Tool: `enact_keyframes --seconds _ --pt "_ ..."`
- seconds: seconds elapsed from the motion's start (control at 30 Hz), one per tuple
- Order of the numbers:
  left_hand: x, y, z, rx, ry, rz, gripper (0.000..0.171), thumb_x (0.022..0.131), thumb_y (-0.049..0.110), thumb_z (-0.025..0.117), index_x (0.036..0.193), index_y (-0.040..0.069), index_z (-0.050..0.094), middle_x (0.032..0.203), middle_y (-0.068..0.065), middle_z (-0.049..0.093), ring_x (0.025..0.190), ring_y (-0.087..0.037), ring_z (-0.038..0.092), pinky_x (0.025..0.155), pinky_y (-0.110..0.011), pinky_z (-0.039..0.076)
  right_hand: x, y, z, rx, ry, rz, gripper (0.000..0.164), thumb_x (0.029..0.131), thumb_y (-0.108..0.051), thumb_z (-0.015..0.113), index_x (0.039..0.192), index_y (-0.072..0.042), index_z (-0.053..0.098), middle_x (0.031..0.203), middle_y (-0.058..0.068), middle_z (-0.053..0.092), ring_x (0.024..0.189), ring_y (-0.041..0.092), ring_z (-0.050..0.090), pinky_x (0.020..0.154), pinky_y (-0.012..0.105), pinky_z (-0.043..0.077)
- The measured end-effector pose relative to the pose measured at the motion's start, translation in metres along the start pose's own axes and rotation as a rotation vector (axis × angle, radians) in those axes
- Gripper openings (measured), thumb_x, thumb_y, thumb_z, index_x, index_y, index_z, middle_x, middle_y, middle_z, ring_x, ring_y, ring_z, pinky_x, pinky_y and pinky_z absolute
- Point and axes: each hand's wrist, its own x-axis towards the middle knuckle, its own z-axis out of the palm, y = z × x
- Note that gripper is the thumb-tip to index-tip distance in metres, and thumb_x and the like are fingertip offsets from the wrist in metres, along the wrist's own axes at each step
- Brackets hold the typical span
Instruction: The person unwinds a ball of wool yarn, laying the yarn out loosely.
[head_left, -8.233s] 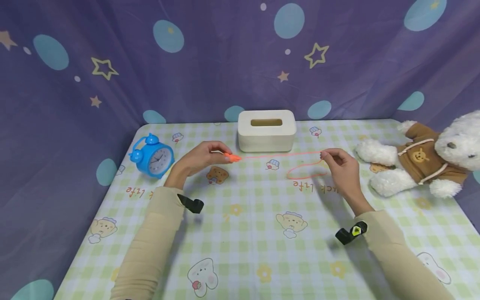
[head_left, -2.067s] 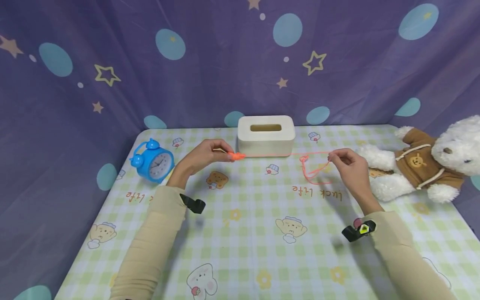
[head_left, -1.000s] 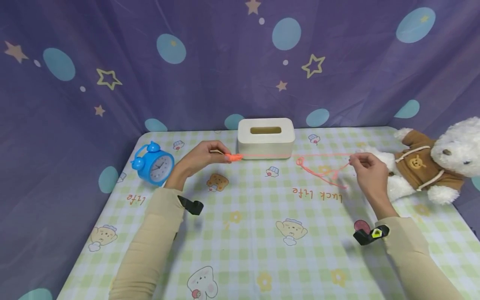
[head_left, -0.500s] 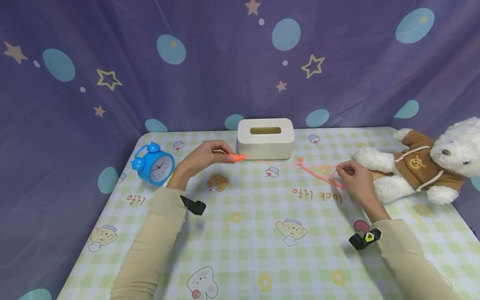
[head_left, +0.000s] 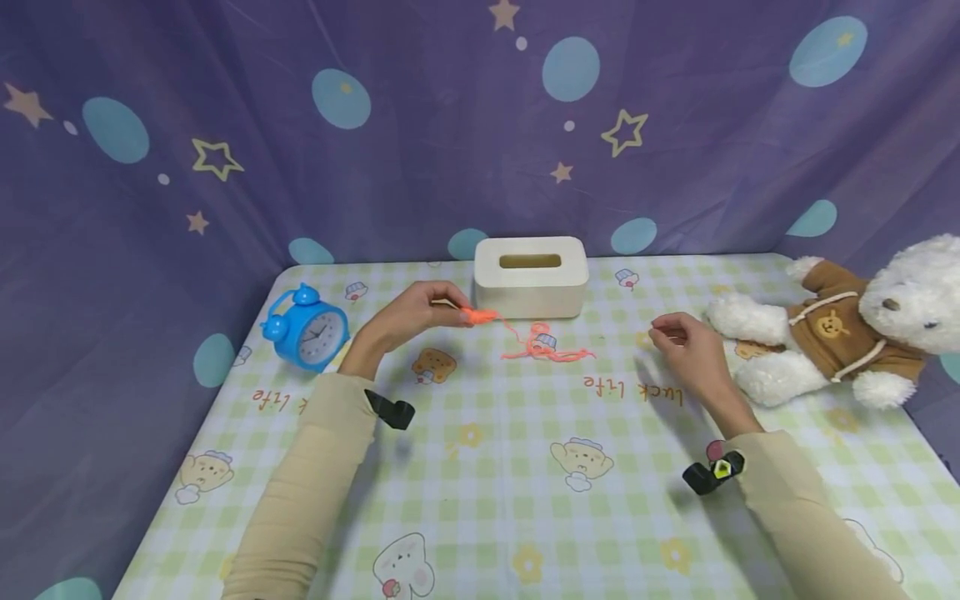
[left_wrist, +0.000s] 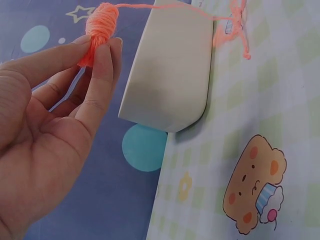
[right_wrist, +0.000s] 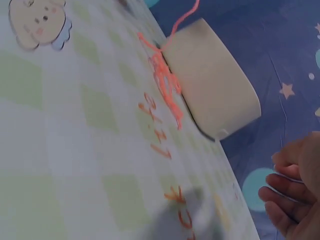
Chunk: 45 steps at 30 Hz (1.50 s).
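Between thumb and fingertips, my left hand (head_left: 416, 315) pinches a small wound bundle of orange yarn (left_wrist: 101, 24), held in front of the tissue box. One strand runs from the bundle down to a loose tangle of yarn (head_left: 551, 354) lying on the checked tablecloth. To the right of that tangle is my right hand (head_left: 693, 354), raised over the cloth. Its fingers (right_wrist: 285, 187) are loosely bent and hold nothing, as the right wrist view shows.
A cream tissue box (head_left: 531, 300) stands at the back, just behind the yarn. On the left is a blue alarm clock (head_left: 311, 332). A white teddy bear in a brown hoodie (head_left: 840, 321) lies on the right. A purple curtain (head_left: 420, 167) hangs behind the table.
Earlier my right hand pulled a strand taut from the bundle several times over; now it has let go and come slightly left. The loose yarn, longer than before, has dropped leftward into a tangle.
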Motion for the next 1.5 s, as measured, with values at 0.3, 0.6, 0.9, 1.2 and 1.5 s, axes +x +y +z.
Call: enact_keyframes --seconds 0.3,0.6,0.9,1.2,1.5 --pt "0.002 0.002 0.002 -0.019 -0.014 0.024 0.022 0.088 0.017 0.07 0.103 0.003 0.064 0.107 -0.012 0.064 0.1 -0.028 0.065 0.093 -0.038 0.053 0.01 -0.034 0.026 0.121 -0.001 -0.142 0.024 0.093 -0.018 0.064 0.112 -0.002 0.064 0.109 0.014 0.067 0.097 0.026 0.065 0.084 0.039 0.053" --pt "0.003 0.002 0.005 -0.033 -0.003 0.023 0.023 0.087 0.017 0.072 0.103 0.002 0.065 0.106 -0.011 0.064 0.1 -0.03 0.065 0.093 -0.038 0.053 0.015 -0.074 0.059 0.25 -0.07 -0.197 0.024 0.092 -0.014 0.065 0.111 -0.001 0.063 0.11 0.015 0.066 0.1 0.027 0.064 0.087 0.042 0.054" --pt "0.003 0.001 0.004 -0.006 -0.004 0.03 0.021 0.087 0.018 0.071 0.103 0.006 0.066 0.108 -0.011 0.063 0.1 -0.028 0.065 0.092 -0.039 0.053 0.016 -0.105 0.087 0.354 -0.168 -0.277 0.026 0.091 -0.018 0.067 0.111 -0.003 0.064 0.108 0.011 0.067 0.098 0.023 0.065 0.088 0.037 0.054" --pt "0.002 0.003 0.005 -0.007 -0.001 0.015 0.023 0.087 0.019 0.072 0.103 0.003 0.065 0.11 -0.012 0.061 0.103 -0.033 0.061 0.092 -0.04 0.052 0.015 -0.126 0.112 0.471 -0.213 -0.289 0.02 0.089 -0.016 0.069 0.105 -0.003 0.068 0.1 0.014 0.071 0.09 0.025 0.068 0.083 0.033 0.056" --pt "0.001 0.004 0.004 -0.014 0.007 0.022 0.024 0.087 0.021 0.072 0.102 0.004 0.065 0.11 -0.009 0.061 0.103 -0.031 0.062 0.093 -0.04 0.052 0.014 -0.126 0.122 0.465 -0.221 -0.272 0.01 0.09 -0.009 0.066 0.097 -0.002 0.068 0.09 0.013 0.071 0.078 0.022 0.068 0.07 0.022 0.056"
